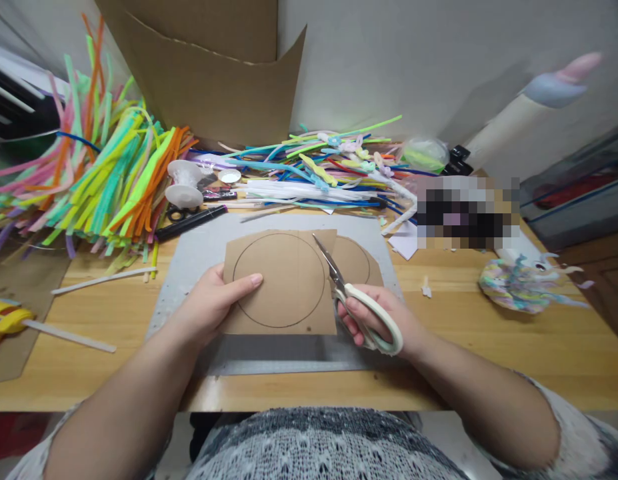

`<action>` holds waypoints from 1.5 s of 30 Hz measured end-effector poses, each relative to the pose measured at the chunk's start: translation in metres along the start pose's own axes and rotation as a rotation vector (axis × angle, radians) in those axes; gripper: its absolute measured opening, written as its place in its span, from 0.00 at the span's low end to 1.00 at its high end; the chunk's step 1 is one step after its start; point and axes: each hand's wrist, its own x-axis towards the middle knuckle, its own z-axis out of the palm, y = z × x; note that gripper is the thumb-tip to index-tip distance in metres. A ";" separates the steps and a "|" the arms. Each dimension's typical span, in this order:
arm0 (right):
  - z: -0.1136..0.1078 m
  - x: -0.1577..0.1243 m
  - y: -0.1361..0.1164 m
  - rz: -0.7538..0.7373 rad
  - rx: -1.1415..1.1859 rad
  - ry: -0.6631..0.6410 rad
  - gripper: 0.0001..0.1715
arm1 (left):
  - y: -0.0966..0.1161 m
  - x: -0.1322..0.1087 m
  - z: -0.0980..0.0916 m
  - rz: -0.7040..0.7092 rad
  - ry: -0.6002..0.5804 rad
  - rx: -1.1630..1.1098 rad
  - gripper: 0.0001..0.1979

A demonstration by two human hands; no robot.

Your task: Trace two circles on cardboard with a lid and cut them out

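Observation:
My left hand [216, 299] grips the left edge of a brown cardboard piece [281, 280] with a pencilled circle on it, thumb lying on top. My right hand [383, 320] is closed through the white handles of a pair of scissors [349, 290]. The blades point up and left along the cardboard's right edge. A second cardboard piece [356, 261] with a drawn curve lies just behind the blades. Both pieces sit above a grey cutting mat [199, 257] on the wooden table.
Piles of coloured pipe cleaners [103, 180] and straws [319, 173] fill the back of the table. A white spool [183, 183], a black marker [191, 223], a yellow glue gun [6, 320], a pastel paper craft [516, 283] and upright cardboard sheets [213, 73] surround the mat.

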 end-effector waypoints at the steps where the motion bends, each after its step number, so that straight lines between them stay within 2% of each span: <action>1: 0.000 0.000 -0.001 -0.002 0.006 0.005 0.27 | 0.000 0.000 -0.001 0.007 -0.010 -0.004 0.22; 9: -0.002 0.000 -0.003 0.039 0.067 -0.066 0.33 | -0.001 0.002 -0.007 -0.033 -0.147 0.034 0.20; 12: -0.001 0.003 0.000 0.037 0.080 -0.071 0.34 | -0.002 0.003 -0.005 -0.034 -0.146 0.045 0.20; 16: 0.002 0.003 -0.001 0.052 0.033 -0.005 0.33 | 0.000 0.006 -0.004 -0.036 -0.103 0.056 0.19; 22: 0.004 0.000 -0.004 0.057 -0.006 0.036 0.28 | 0.001 0.009 -0.008 -0.068 -0.129 0.053 0.17; 28: -0.003 0.001 -0.002 0.058 0.047 -0.105 0.28 | 0.001 0.005 -0.009 -0.098 -0.247 0.129 0.15; 33: -0.001 0.001 0.000 0.041 -0.007 -0.095 0.30 | 0.004 0.006 -0.015 -0.099 -0.251 0.149 0.14; 37: 0.004 0.001 -0.001 0.066 -0.040 -0.118 0.28 | 0.008 0.007 -0.019 -0.149 -0.334 0.146 0.13; 39: 0.006 0.002 -0.001 0.056 -0.031 -0.100 0.28 | 0.009 0.008 -0.020 -0.160 -0.352 0.112 0.12; 42: 0.006 0.003 -0.003 0.017 0.018 -0.036 0.29 | 0.009 0.010 -0.019 -0.141 -0.320 0.066 0.12; 45: 0.005 0.004 -0.004 -0.044 0.044 0.038 0.27 | 0.005 0.008 -0.014 -0.160 -0.329 0.091 0.14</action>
